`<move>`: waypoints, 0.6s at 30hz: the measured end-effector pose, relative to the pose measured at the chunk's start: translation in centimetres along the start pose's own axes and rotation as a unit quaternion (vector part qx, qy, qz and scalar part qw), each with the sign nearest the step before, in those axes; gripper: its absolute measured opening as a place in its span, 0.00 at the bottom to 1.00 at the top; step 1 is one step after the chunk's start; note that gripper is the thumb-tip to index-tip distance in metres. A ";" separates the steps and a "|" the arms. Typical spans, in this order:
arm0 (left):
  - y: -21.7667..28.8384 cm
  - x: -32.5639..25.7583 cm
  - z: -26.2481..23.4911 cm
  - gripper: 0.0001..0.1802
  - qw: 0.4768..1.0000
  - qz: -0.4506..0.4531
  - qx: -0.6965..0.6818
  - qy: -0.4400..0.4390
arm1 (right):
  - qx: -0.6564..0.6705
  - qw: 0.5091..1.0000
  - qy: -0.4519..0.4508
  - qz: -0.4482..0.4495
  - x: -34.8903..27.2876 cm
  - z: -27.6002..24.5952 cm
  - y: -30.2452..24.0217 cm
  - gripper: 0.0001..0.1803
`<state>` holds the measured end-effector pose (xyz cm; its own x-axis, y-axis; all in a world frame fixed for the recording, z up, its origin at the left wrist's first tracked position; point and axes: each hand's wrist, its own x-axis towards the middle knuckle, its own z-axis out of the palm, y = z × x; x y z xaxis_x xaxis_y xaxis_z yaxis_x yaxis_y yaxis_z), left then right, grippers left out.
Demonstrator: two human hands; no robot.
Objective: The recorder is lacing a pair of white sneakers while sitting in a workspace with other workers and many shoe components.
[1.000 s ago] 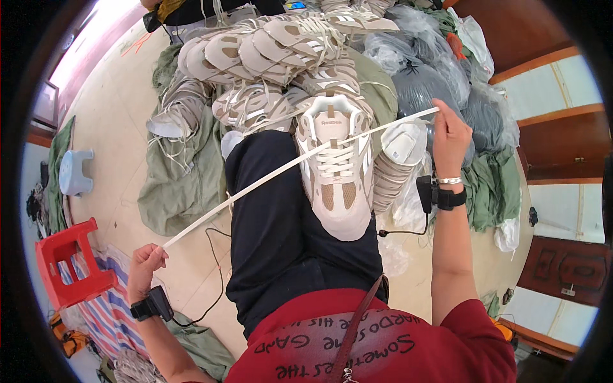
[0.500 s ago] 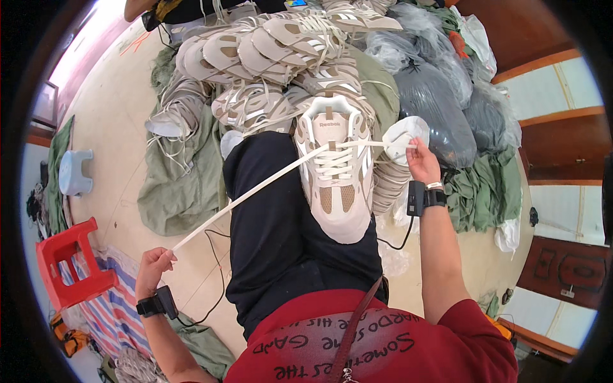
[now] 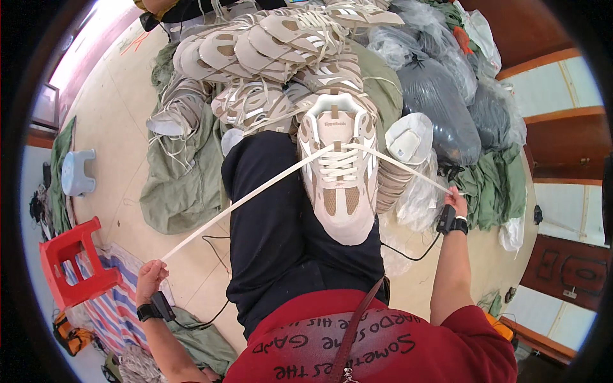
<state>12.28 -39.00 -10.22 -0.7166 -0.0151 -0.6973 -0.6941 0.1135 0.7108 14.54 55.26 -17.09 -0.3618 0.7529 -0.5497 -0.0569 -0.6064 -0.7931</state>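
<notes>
Sneaker (image 3: 338, 191), beige with pale overlays, lies over what seems to be the person's right thigh, toe toward the body and collar away, probably because that turns the lacing upward and puts it within reach of both arms. From its upper eyelets two strands of pale lace (image 3: 281, 179) spread to either side, each drawn nearly straight. The left hand (image 3: 151, 278) pinches the left strand between thumb and fingers, low and well outside the left thigh; the right hand (image 3: 456, 202) has its fingertips closed on the other strand, out beyond the right thigh (just how those fingers sit is too small to make out). Setting the hands so wide apart appears to take the slack out of both sides. Neither hand touches the sneaker itself, so its own weight, the lap in dark trousers (image 3: 268, 249) and the opposing pulls would seem to steady it. Beyond the knees lies a heap of similar shoes (image 3: 281, 48), near enough, one would judge, to reach from the seat; green cloth (image 3: 172, 198) spread beside and beneath part of it may protect them from the floor. Filled plastic bags (image 3: 439, 112) sit farther right.
</notes>
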 end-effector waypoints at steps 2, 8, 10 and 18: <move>0.3 0.5 0.5 0.13 0.999 -0.013 -0.042 0.024 | 0.030 0.999 -0.013 0.000 0.6 -3.4 -1.5 0.08; -0.7 0.7 -0.7 0.12 0.997 -0.033 -0.055 0.049 | -0.009 0.998 0.029 0.053 -0.8 -7.0 -2.0 0.03; -1.2 0.5 -1.1 0.11 0.996 -0.011 -0.083 0.035 | -0.021 0.997 0.043 0.055 -2.4 -6.4 -0.8 0.04; 0.4 2.7 1.4 0.14 0.965 -0.019 -0.238 0.107 | -0.033 0.984 0.160 0.076 -1.1 -9.9 0.8 0.18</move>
<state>10.19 -37.64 -11.91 -0.6525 -0.2206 -0.7250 -0.6367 -0.3591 0.6823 24.14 56.52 -19.69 -0.0496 0.7025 -0.7099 0.0397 -0.7089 -0.7042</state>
